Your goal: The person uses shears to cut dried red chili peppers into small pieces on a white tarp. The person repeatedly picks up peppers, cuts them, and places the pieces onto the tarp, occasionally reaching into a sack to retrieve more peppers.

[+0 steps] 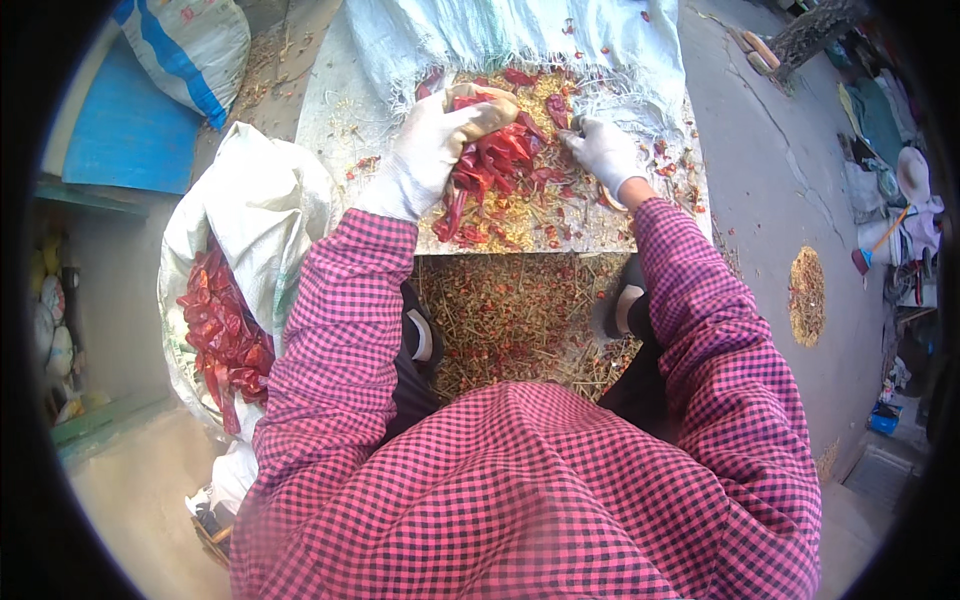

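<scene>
My left hand (442,139), in a white glove with brownish fingers, is closed around a bunch of dried red chili peppers (499,157) above the front part of a low table (322,112). My right hand (601,150), also gloved, is just right of the bunch, near a single dried red pepper (557,110); whether its curled fingertips pinch anything cannot be made out. Yellow seeds (517,236), stems and red scraps lie under and around both hands. A woven white sack (510,34) covers the table's far part, its frayed edge beyond my hands.
At my left stands an open white sack (255,187) with dried red peppers (225,330) in it. Stems and scraps (517,322) cover the ground between my feet. A blue-striped sack (195,52) is at the upper left. A small seed pile (807,296) lies on the ground at right.
</scene>
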Motion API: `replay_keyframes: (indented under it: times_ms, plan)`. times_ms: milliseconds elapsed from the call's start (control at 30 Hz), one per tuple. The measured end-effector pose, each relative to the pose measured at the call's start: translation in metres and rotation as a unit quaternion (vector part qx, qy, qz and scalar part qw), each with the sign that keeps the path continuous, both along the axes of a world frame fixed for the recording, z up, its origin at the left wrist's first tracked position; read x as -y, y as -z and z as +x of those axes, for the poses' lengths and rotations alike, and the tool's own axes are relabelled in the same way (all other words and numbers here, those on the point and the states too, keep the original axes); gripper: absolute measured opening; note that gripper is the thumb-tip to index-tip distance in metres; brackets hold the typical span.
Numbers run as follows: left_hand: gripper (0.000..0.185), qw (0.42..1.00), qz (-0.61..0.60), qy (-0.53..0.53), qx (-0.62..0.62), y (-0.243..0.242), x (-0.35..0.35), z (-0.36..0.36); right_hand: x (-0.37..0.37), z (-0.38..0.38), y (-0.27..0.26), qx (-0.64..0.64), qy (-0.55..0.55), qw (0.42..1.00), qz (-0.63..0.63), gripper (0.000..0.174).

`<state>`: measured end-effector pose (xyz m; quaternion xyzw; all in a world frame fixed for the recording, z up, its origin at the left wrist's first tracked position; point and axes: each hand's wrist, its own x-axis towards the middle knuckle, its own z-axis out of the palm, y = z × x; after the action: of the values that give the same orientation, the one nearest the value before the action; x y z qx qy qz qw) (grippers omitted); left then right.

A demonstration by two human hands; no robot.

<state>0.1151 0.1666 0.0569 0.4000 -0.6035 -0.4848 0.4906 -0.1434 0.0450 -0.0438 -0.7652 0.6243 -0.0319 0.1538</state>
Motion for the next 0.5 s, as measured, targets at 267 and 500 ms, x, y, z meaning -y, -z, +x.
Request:
replay_keyframes:
  times_ms: [267, 500]
  plan:
    - [0.048, 0.989, 0.144, -0.013, -0.039, -0.002, 0.009, -0.004, 0.009, 0.014, 0.010, 0.044, 0.055, 0.997, 0.036, 0.038]
    - [0.037, 0.965, 0.171, -0.108, -0.168, 0.001, 0.022, -0.021, -0.034, 0.025, -0.033, 0.446, 0.068, 0.882, 0.137, 0.030]
